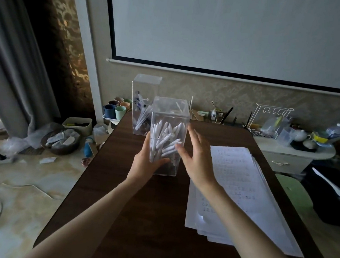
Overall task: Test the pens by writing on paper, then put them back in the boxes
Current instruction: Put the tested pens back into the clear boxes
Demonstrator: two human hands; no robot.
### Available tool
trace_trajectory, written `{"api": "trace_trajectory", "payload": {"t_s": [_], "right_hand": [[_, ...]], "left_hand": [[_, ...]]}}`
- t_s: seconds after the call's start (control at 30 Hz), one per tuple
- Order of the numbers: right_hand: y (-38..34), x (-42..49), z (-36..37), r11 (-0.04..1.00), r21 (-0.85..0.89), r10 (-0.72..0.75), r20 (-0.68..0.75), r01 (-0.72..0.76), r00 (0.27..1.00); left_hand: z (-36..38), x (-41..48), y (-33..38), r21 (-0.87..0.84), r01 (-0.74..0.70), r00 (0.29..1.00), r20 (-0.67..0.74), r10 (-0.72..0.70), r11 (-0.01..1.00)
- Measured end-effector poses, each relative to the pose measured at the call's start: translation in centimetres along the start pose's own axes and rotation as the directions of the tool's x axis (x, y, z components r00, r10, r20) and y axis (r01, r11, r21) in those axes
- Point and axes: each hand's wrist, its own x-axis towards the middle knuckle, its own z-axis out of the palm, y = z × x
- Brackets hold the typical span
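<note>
Near box [169,128]: clear, tall, packed with white pens [164,142], at table centre. Left hand [145,163] clamps its lower left wall, thumb across the front. Right hand [196,157] at the box's 3 o'clock, fingers straight and spread; possibly touching the wall, blur prevents certainty.

Risk: a one-sided grip on a slick, top-heavy box could let it tip or slide, spilling pens. Second box [144,106] stands close at 11 o'clock; a shove would knock it.

Paper stack [242,185] at 4 o'clock. Dark wood table [137,218]. Projection screen [233,32] at 12 o'clock, cups [116,108] at 10 o'clock.
</note>
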Motion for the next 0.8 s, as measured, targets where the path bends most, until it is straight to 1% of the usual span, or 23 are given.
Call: {"api": "trace_trajectory", "payload": {"t_s": [0.03,0.07,0.1,0.17,0.2,0.23,0.3,0.33,0.37,0.4,0.5,0.6,0.63,0.7,0.77,0.8], "right_hand": [[-0.1,-0.2,0.1,0.992,0.072,0.099,0.092,-0.106,0.991],[0.0,-0.3,0.5,0.968,0.132,0.184,0.197,-0.212,0.963],[0.1,-0.4,0.9,0.94,0.176,0.237,0.272,-0.291,0.933],[0.5,-0.3,2.1,0.895,0.264,0.273,0.314,-0.36,0.909],[0.6,-0.2,2.6,0.871,0.314,0.28,0.316,-0.378,0.906],[0.8,0.0,3.1,0.846,0.359,0.283,0.324,-0.394,0.903],[1.3,0.2,3.9,0.829,0.418,0.247,0.322,-0.372,0.914],[1.4,0.3,4.1,0.834,0.428,0.23,0.304,-0.348,0.925],[1.6,0.6,4.3,0.836,0.436,0.223,0.286,-0.334,0.932],[1.9,1.0,4.4,0.834,0.442,0.226,0.269,-0.329,0.936],[3.4,3.2,4.8,0.83,0.444,0.27,0.21,-0.338,0.94],[4.9,6.0,5.4,0.843,0.404,0.301,0.194,-0.355,0.934],[5.3,7.0,5.8,0.846,0.39,0.311,0.194,-0.364,0.931],[6.0,9.0,6.7,0.85,0.35,0.341,0.205,-0.394,0.918],[6.9,10.9,7.6,0.85,0.303,0.37,0.238,-0.43,0.898],[7.3,11.8,8.1,0.849,0.282,0.382,0.255,-0.446,0.888]], "left_hand": [[-0.2,0.1,-0.1,0.014,-0.009,1.0,0.025,0.008,1.0],[-0.6,0.1,-0.2,0.024,-0.017,0.997,0.071,0.015,1.0],[-1.2,0.3,-0.7,0.031,-0.027,0.991,0.132,0.022,0.999],[-2.9,0.7,-1.6,0.035,-0.028,0.97,0.242,0.019,0.999],[-3.8,0.8,-2.2,0.033,-0.01,0.968,0.251,0.001,0.999],[-4.6,0.9,-2.7,0.003,0.019,0.976,0.218,-0.019,1.0],[-5.7,1.5,-3.2,-0.039,0.086,0.996,0.035,-0.085,0.996],[-6.0,2.1,-3.7,-0.033,0.103,0.993,-0.061,-0.104,0.994],[-6.3,3.0,-3.9,-0.022,0.108,0.986,-0.125,-0.11,0.994],[-6.5,4.0,-4.0,-0.021,0.117,0.98,-0.157,-0.119,0.993],[-6.7,7.3,-3.8,0.014,0.114,0.979,-0.17,-0.11,0.993],[-6.2,11.0,-3.0,0.089,0.084,0.985,-0.157,-0.069,0.992],[-6.0,12.2,-2.9,0.087,0.063,0.989,-0.142,-0.05,0.994],[-5.9,14.5,-3.2,0.018,0.059,0.993,-0.1,-0.057,0.998],[-5.8,15.9,-3.8,-0.046,0.112,0.989,-0.096,-0.116,0.993],[-5.7,16.3,-4.0,-0.047,0.138,0.982,-0.12,-0.143,0.989]]}}
